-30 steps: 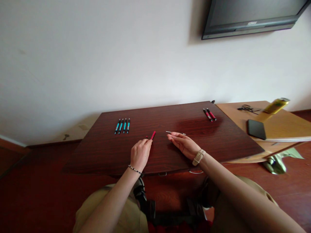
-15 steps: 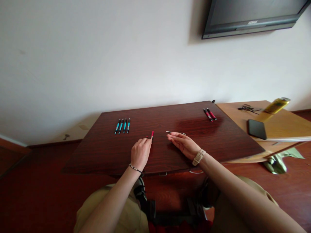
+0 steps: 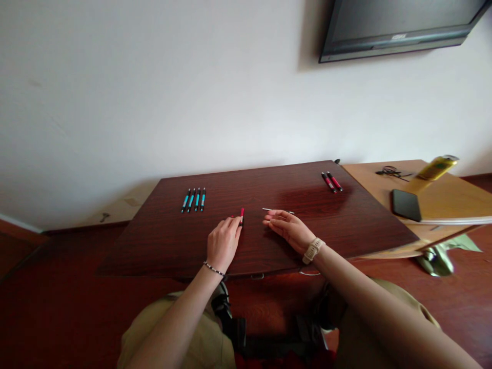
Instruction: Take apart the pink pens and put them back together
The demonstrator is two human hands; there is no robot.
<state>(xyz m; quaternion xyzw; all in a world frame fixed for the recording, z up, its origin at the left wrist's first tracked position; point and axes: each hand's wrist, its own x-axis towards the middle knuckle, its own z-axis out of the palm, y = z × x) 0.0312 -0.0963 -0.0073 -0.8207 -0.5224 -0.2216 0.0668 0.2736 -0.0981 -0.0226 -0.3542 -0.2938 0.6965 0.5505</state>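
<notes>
My left hand (image 3: 224, 242) is closed over the dark wooden table (image 3: 215, 259), its fingertips on a red pen part (image 3: 242, 212) that sticks up past the index finger. A bit of another red piece shows by the knuckles, mostly hidden. To the right, my right hand (image 3: 287, 229) is turned partly palm inward, thumb and fingers pinched together; a small pale tip shows there, too small to name. Just beyond its fingers is a thin pale rod, like a pen refill (image 3: 266, 209), partly covered by the hand.
Several blue-and-black pens (image 3: 193, 200) lie in a row at the left. Two red-and-black pens (image 3: 332, 182) lie at the back right. On the lighter side cabinet (image 3: 461, 192) are a phone (image 3: 406, 204), a cable (image 3: 391, 171) and a yellow can (image 3: 438, 167). A wall screen (image 3: 400, 31) hangs above.
The red pen part in my left hand has shifted slightly to the right. My right hand has moved a little to the left, its fingers still pinched. The pens in the rows stay put.
</notes>
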